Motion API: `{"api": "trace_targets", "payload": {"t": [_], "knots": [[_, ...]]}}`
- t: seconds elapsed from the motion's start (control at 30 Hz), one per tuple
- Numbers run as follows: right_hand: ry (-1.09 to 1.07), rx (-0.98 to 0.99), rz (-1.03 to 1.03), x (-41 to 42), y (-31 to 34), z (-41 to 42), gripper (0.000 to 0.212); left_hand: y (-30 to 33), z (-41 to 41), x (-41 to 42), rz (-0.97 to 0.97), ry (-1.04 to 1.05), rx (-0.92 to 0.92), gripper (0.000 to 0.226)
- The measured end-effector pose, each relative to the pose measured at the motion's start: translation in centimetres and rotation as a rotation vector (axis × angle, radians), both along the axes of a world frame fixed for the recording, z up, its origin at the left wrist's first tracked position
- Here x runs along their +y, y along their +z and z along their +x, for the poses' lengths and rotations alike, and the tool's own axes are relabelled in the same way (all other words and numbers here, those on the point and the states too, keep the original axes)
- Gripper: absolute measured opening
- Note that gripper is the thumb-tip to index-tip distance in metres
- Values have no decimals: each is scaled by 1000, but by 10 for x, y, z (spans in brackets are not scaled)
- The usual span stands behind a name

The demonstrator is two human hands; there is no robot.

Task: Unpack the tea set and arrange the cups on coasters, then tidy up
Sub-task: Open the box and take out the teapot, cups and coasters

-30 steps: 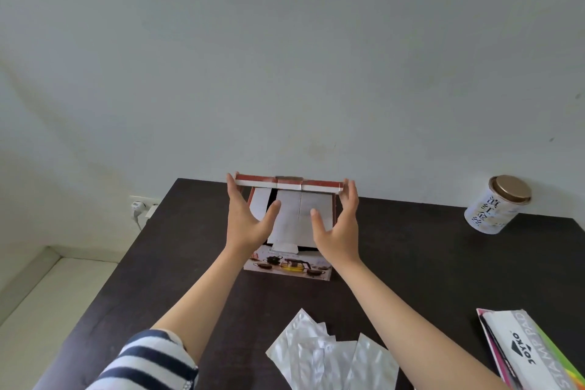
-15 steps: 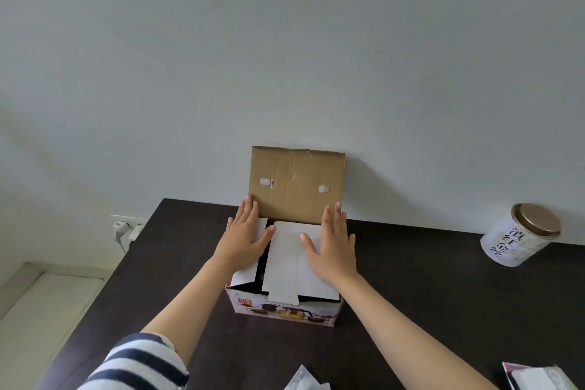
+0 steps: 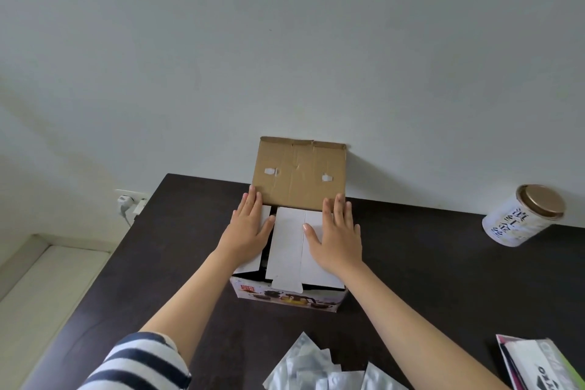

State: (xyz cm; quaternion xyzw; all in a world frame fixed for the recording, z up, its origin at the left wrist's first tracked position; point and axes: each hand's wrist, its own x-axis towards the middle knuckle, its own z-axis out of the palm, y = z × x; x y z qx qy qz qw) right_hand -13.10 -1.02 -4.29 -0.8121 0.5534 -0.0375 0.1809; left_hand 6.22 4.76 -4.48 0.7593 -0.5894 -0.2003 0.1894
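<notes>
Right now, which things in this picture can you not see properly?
All in the head view:
- Inside of the printed cardboard tea-set box: hidden by white inner flaps under the left hand and right hand.
- Silver foil packets: cut by the bottom edge.
- Colourful packet: cut at the corner.

A plain pale wall fills most of the view. A dark counter butts against it. Left of the counter, a white socket with a plug sits low on the wall, above a light floor.
</notes>
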Motion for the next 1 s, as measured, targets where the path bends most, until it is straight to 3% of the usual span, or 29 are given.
{"api": "trace_targets", "payload": {"t": [0.3, 0.7, 1.0], "knots": [[13, 50, -36, 30, 15, 1, 72, 3, -7, 16, -25, 22, 47, 59], [-27, 88, 2, 84, 8, 19, 113, 4, -6, 15, -26, 18, 62, 61], [-39, 135, -15, 83, 5, 24, 123, 2, -6, 13, -19, 12, 1, 61]]}}
